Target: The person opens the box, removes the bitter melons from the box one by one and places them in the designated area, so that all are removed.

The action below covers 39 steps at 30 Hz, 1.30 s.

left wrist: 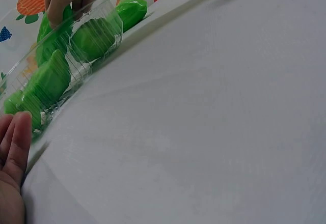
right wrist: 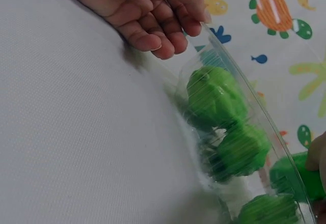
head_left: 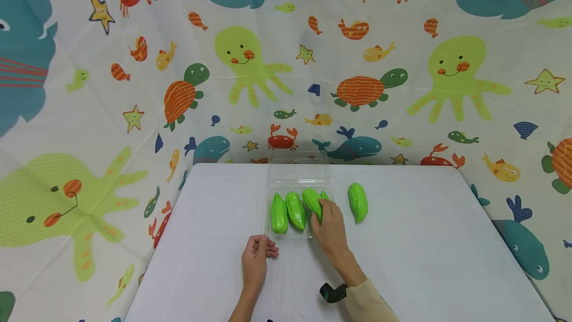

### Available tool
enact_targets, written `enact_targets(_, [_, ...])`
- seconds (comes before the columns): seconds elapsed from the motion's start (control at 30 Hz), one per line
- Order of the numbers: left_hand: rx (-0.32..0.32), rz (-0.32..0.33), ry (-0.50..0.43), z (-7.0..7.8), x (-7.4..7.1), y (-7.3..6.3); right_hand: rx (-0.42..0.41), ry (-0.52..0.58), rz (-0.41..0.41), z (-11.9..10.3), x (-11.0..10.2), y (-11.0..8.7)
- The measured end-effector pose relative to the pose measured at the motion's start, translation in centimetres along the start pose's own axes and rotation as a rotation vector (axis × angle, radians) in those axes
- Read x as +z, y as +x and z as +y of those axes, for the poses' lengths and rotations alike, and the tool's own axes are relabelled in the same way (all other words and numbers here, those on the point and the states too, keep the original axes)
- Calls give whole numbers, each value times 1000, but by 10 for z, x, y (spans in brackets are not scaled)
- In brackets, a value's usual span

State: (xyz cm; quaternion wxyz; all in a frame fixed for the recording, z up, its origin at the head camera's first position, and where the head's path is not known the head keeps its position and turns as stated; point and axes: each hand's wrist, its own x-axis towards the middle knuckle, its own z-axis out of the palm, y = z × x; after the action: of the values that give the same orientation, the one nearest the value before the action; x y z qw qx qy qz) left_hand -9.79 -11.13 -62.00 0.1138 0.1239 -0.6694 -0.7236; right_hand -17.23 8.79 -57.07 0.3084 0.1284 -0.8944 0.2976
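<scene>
A clear plastic box (head_left: 288,235) stands on the table with green ribbed vegetables, like bitter melons, inside. One vegetable (head_left: 279,214) lies at the left, another (head_left: 295,210) beside it. My right hand (head_left: 331,227) grips a third vegetable (head_left: 311,199) from above, tilted within the box; in the left wrist view its fingers reach over the rim. Beyond those fingers a further vegetable (head_left: 323,195) is mostly hidden. My left hand (head_left: 256,257) pinches the near left corner of the box between thumb and forefinger, its other fingers loosely curled.
The box's clear lid (head_left: 298,169) is raised at the back. One loose green vegetable (head_left: 358,202) lies on the white table (head_left: 429,242) to the right of the box. A patterned sea-animal cloth (head_left: 313,83) hangs behind the table's far edge. A dark device (head_left: 332,292) sits at my right wrist.
</scene>
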Motion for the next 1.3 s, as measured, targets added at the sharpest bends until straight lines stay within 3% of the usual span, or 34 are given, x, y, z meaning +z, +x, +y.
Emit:
enact_targets(0.47, [-1, 4, 6, -1, 0, 1, -26, 23, 45, 4, -5, 2])
enact_targets(1.3, [7, 3, 7, -1, 1, 0, 2, 68, 92, 12, -14, -1])
